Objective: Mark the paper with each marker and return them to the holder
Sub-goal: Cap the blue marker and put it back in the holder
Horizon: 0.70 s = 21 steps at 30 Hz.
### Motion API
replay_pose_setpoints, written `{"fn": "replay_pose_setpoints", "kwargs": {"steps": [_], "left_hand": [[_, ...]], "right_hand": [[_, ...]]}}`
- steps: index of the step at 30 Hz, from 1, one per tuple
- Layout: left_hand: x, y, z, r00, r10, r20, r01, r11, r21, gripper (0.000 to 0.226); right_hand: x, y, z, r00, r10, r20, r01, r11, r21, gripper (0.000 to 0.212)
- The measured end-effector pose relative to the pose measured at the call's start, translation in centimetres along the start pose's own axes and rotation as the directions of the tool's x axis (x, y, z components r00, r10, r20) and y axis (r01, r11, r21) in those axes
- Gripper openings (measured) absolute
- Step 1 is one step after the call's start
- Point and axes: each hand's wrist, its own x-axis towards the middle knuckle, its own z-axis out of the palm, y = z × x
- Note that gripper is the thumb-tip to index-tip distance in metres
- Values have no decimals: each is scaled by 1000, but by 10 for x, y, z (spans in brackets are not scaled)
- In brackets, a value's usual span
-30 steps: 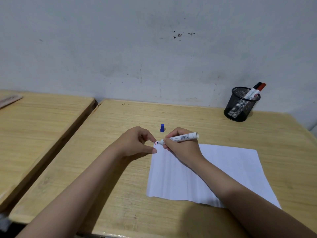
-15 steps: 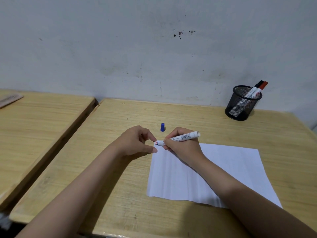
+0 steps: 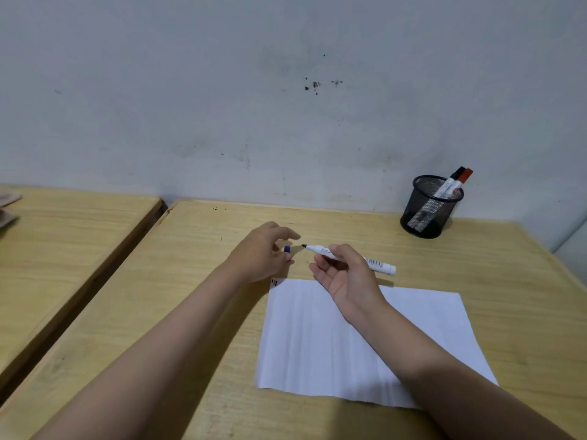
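Blue cap (image 3: 287, 249) stands on the desk (image 3: 197, 312) just past the paper's (image 3: 349, 344) far left corner, my left hand (image 3: 260, 254) curled loosely around it. My right hand (image 3: 346, 274) holds the white marker (image 3: 349, 257), dark tip bare. A clumsy pinch could tip the cap rolling; the exposed tip might smear my fingers

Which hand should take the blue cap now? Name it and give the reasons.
Left. The left hand has its open fingers around the blue cap on the desk, close enough to pinch it. The right hand is occupied: its grip is on the uncapped marker, tip pointing toward the cap.
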Motion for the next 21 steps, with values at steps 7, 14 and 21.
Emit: {"fn": "replay_pose_setpoints", "kwargs": {"steps": [7,14,21], "left_hand": [[7,5,3,979,-186,-86,145,925,-351,7],[-8,29,-4,992,-122,13,94,687,-721,14],[-17,53,-2,997,-28,66,69,644,-762,13]], "right_hand": [[-7,-19,-6,983,-173,57,180,973,-145,27],[-18,-33,-5,954,-289,80,299,925,-233,27],[-34,-41,-2,946,-298,124,323,890,-323,21]]}}
